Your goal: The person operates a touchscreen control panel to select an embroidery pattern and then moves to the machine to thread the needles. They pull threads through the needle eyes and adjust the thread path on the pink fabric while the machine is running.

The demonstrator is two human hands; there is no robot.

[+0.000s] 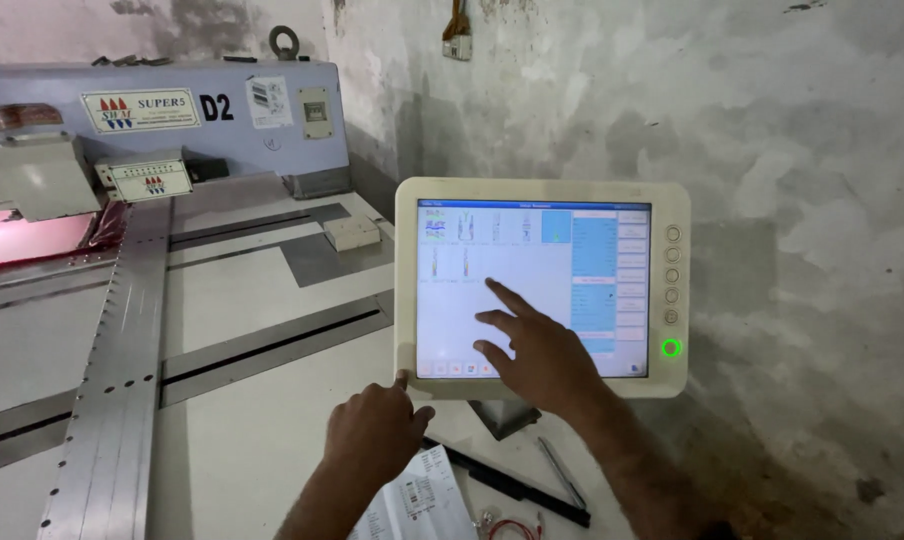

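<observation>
Machine housing: we see a pale blue housing (162,110) at far left-top, stickers on its face, a lifting eye bolt (284,42) on top.
Red glow: a pinkish-red lit strip (27,240) sits under the housing at the left edge.
Metal rail: a perforated steel rail (112,370) runs from the housing down toward us across the white table (242,440).
Dark slots: two grey tracks (272,345) cross the table to the right of the rail.
Small box: a cream box (352,232) lies on the table just left of the screen.
Left hand: our left hand (374,432) is curled loosely, grasping nothing; index finger tip touches the lower left corner of the screen frame.
Paper: a printed sheet (417,500) lies on the table under and just right of the left wrist.
Touch screen: the cream-framed screen (542,290) stands upright at centre, on a stand near the wall; display lit, icons in rows at top, blue panel on the right.
Right hand: our right hand (532,350) is spread, fingers released, holding nothing; index finger tip presses the display near its middle, other fingers hover just off the glass.
Black bar: a dark strip (512,485) lies on the table below the screen, red wire (512,527) beside it.
Buttons: round buttons (672,275) in a column on the frame's right edge, green lamp (671,348) lit below them.
Wall: stained grey plaster (792,150) behind and right.
</observation>
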